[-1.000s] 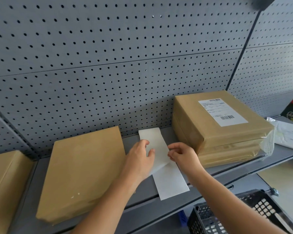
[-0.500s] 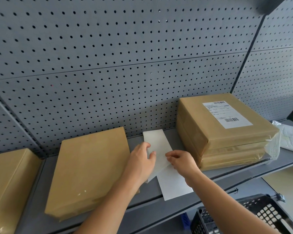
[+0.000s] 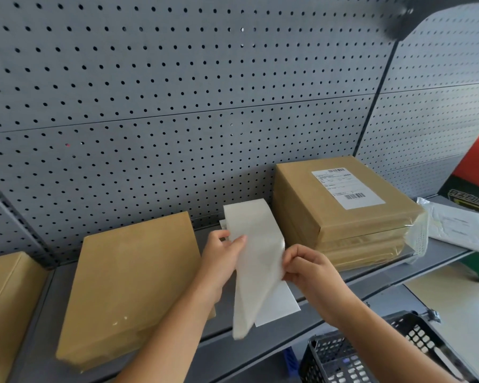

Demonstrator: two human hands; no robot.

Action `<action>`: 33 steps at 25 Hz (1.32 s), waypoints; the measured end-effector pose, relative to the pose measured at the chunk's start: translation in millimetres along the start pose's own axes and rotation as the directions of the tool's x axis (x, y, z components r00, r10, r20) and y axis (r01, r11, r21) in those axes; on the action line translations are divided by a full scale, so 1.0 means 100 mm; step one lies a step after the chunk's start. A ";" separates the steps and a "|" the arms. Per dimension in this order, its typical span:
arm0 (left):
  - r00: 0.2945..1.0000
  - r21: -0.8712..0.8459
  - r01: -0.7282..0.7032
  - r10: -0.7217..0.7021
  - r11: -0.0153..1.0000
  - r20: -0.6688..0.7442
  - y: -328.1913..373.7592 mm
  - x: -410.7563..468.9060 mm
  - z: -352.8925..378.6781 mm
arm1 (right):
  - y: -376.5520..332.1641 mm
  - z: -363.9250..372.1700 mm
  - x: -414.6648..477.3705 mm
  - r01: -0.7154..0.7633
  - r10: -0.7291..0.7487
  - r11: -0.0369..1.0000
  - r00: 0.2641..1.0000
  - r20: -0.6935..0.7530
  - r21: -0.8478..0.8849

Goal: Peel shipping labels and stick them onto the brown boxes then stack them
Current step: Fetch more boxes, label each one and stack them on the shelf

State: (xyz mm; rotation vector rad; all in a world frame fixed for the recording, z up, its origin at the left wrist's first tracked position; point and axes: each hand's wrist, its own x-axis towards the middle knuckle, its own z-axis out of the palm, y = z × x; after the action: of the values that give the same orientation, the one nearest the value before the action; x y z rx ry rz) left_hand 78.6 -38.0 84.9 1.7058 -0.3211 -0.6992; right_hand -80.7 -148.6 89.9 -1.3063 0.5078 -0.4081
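Both hands on the label sheet (image 3: 256, 261), raised off the shelf (image 3: 371, 275). Left hand (image 3: 221, 261) pinches the sheet's left edge near the top, thumb in front and fingers behind; a bit of printed paper shows just behind those fingers. Right hand (image 3: 310, 265) pinches the right edge, fingers curled tight on it. The sheet stands tilted, top toward the pegboard (image 3: 177, 106), lower end hanging down to a curled corner. A second white sheet (image 3: 277, 302) lies flat on the shelf below and behind it, partly covered; whether the two are still joined I cannot tell. To the left of the hands, an unlabelled brown box (image 3: 127, 286) lies flat on the shelf, the left forearm crossing its lower right corner. Farther left, another brown box (image 3: 3, 294), cut by the frame edge. To the right of the hands, a stack of brown boxes (image 3: 340, 217), the top one bearing a printed shipping label (image 3: 347, 189) with barcodes; clear plastic wrap shows at the stack's right side. Beyond it, a clear plastic bag (image 3: 456, 225) with papers. Black plastic basket (image 3: 371, 352) below the shelf's front edge, under the right forearm.
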 end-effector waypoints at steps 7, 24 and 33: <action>0.997 -0.356 0.077 -0.062 0.931 0.055 0.15 0.04 -0.06 | 0.13 -0.17 -0.27 -0.244 0.311 0.925 0.926 0.215 -0.290; 0.972 -0.048 -0.149 0.155 0.988 0.175 0.05 -0.25 0.00 | -0.19 0.16 0.17 0.272 -0.475 0.404 0.878 0.054 -0.873; 0.951 -0.072 -0.211 0.222 0.975 0.215 -0.01 -0.27 -0.08 | -0.12 0.21 0.20 0.333 -0.463 0.378 0.876 0.136 -0.864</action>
State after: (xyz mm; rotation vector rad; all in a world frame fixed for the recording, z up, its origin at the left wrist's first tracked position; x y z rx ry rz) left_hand 62.2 -16.6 92.2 1.5201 -0.6338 -0.7288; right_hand -52.0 -145.8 103.0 -2.4760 0.5161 -0.6919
